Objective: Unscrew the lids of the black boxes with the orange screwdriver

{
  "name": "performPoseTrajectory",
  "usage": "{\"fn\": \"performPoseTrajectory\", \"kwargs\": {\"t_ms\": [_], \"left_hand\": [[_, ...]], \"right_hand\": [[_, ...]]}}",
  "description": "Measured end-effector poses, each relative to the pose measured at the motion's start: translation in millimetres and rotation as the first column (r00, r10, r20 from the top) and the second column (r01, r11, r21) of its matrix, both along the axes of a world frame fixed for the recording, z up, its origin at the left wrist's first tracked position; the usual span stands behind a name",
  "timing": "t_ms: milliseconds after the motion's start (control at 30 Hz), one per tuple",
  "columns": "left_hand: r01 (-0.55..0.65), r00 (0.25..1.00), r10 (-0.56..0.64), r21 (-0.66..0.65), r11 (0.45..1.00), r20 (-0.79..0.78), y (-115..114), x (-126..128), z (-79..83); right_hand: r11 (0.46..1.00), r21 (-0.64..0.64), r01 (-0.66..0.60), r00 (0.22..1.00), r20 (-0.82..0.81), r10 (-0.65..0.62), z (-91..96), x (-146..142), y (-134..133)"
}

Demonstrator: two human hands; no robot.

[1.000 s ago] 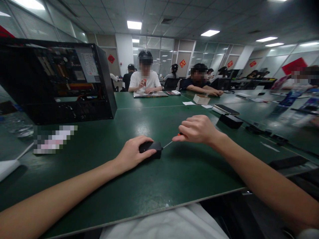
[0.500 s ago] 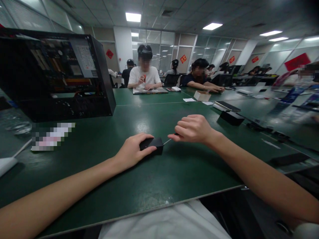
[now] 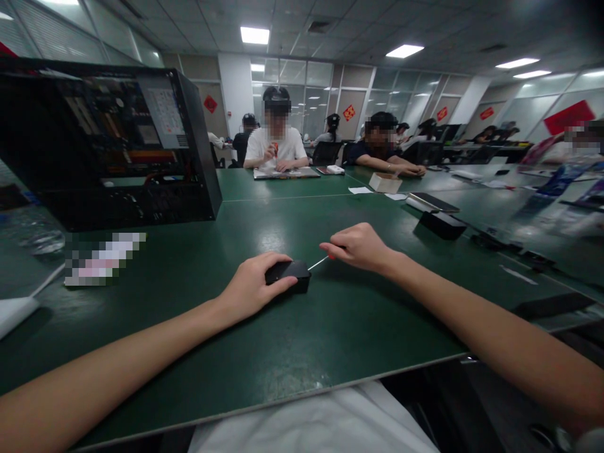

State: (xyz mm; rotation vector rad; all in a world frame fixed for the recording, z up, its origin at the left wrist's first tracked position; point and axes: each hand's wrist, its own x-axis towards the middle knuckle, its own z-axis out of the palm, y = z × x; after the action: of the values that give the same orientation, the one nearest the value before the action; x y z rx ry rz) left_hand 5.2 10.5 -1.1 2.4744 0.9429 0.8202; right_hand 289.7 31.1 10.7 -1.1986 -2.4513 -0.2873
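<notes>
A small black box point(image 3: 289, 275) lies on the green table point(image 3: 302, 340) in front of me. My left hand point(image 3: 255, 286) rests over its left side, fingers curled on top and pressing it down. My right hand point(image 3: 358, 246) is pinched shut on a small screwdriver point(image 3: 321, 260) with a reddish handle. Its thin metal shaft points left and its tip touches the box's upper right corner. Most of the handle is hidden inside my fingers.
An open black computer case point(image 3: 111, 145) stands at the back left. A black block point(image 3: 441, 224) and flat devices lie to the right. A cardboard box point(image 3: 384, 182) sits further back. Other people sit at the far tables. A white sheet point(image 3: 14, 311) lies at the left edge.
My right hand has rotated and lowered its wrist slightly, with the screwdriver shaft still at the box's right corner. The left hand and the box have stayed put.
</notes>
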Motion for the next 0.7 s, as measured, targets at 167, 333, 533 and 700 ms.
{"fn": "performPoseTrajectory", "kwargs": {"t_ms": [167, 333, 533, 700], "left_hand": [[-0.024, 1.000, 0.024, -0.013, 1.000, 0.003, -1, 1, 0.5], [-0.003, 1.000, 0.003, -0.005, 1.000, 0.007, -1, 0, 0.5], [-0.003, 1.000, 0.003, -0.012, 1.000, 0.005, -1, 0, 2.0], [-0.003, 1.000, 0.003, -0.017, 1.000, 0.004, -1, -1, 0.9]], "right_hand": [[0.982, -0.180, -0.063, 0.992, -0.115, 0.043, -15.4, -6, 13], [0.996, -0.080, -0.038, 0.999, -0.009, 0.037, 2.9, 7, 9], [0.993, -0.109, -0.040, 0.998, -0.043, 0.036, 2.6, 13, 9], [0.977, -0.198, -0.081, 0.993, -0.103, 0.061, -14.1, 5, 15]]}}
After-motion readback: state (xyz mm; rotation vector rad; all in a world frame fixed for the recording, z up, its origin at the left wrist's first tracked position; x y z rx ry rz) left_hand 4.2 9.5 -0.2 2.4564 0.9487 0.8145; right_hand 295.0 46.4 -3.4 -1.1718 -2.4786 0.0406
